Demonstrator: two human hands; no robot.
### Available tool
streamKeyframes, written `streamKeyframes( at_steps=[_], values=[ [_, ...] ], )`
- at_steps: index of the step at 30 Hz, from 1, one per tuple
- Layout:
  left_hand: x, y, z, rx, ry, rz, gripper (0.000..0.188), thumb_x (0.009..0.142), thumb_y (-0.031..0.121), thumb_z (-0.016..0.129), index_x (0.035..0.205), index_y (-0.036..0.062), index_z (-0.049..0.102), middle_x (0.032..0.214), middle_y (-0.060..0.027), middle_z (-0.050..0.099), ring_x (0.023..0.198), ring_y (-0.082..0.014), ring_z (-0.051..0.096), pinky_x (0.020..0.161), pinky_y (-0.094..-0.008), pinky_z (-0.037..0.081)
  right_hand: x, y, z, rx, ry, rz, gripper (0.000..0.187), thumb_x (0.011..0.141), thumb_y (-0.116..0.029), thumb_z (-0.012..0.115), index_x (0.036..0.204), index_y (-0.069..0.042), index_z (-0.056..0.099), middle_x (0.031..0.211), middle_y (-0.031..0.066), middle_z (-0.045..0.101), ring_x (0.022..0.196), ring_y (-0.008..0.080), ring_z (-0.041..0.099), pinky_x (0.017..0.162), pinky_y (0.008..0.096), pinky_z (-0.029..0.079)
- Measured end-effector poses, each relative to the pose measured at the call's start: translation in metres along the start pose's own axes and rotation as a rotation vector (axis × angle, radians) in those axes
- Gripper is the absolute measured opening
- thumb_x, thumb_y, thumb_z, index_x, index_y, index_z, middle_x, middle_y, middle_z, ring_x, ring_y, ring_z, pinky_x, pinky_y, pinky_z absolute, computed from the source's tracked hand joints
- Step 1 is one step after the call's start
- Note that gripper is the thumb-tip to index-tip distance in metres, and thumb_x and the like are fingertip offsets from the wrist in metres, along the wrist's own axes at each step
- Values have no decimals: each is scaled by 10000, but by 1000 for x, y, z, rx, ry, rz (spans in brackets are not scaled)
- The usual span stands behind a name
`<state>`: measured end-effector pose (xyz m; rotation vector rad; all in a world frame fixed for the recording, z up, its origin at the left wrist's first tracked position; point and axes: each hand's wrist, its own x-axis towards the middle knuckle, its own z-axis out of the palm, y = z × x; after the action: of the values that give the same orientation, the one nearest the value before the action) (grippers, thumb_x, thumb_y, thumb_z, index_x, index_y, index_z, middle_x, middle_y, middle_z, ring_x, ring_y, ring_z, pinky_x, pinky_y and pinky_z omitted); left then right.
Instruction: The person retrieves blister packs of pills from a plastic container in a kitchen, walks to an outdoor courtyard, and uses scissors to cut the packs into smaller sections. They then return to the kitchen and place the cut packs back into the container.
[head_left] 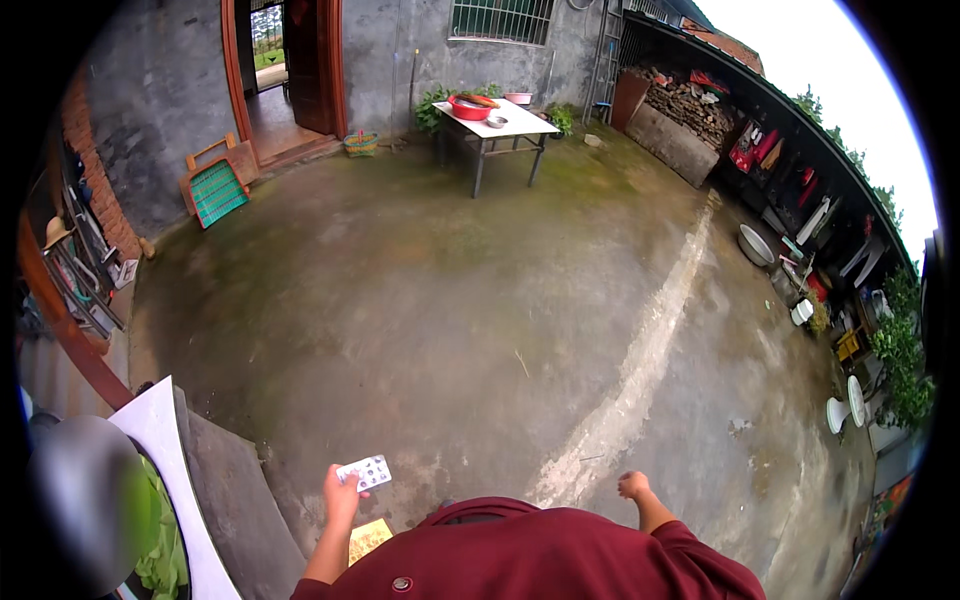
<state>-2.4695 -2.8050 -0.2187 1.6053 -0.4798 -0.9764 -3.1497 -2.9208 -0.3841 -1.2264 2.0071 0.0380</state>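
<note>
Left grip (pixel 340 487) closed on the blister pack (pixel 364 472), a pale card with dark round pockets, pinched at its near-left end. Pack sits up and to the right of the left grip, touching the fingers, over the concrete floor (pixel 420 320). Long axis runs mostly sideways, right end a little higher, so the free end points out across the front of the body, roughly toward the right side. Pocket face looks turned up to the camera.

Right grip (pixel 633 484) is well apart, out past the maroon shirt (pixel 530 555), at about the same height in view; nothing visible in it, fingers look curled, but it's too small to tell how tightly. Left is clearly the nearer hand.

Yellow patterned item (pixel 370 538) lies below the pack, between left forearm and shirt, partly hidden. White-edged surface (pixel 165 440) stands farther left, with leafy greens (pixel 160 545) beside its edge
</note>
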Motion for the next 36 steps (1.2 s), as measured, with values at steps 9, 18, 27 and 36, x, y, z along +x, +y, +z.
streamKeyframes(
  at_steps=[9,18,27,36],
  values=[
    [225,111,94,5,5,137,66,849,-21,502,907,-26,471,808,-103,576,631,-156,600,495,-272,542,20,-157,4,-119,-41,198,185,815,-101,500,741,-34,655,568,87,622,480,179,611,486,310,502],
    [382,187,96,112,284,49,104,794,71,613,835,-1,550,692,-50,601,585,-86,562,532,-255,443,327,-514,-38,-492,-205,-325,238,843,-159,501,702,-8,618,522,89,584,449,179,583,463,320,473],
    [520,211,67,99,508,-21,101,792,81,632,840,-4,609,738,-59,640,599,-94,573,554,-243,457,431,-1021,-44,-86,-41,-960,181,760,-21,542,920,19,616,681,109,627,554,156,592,520,310,488],
    [747,311,38,-169,467,12,104,785,-5,596,884,-32,613,781,-62,638,636,-104,582,590,-233,475,495,-1094,49,-544,-232,-878,231,771,-245,513,867,-95,661,835,173,643,815,356,616,755,405,498]
  ],
)
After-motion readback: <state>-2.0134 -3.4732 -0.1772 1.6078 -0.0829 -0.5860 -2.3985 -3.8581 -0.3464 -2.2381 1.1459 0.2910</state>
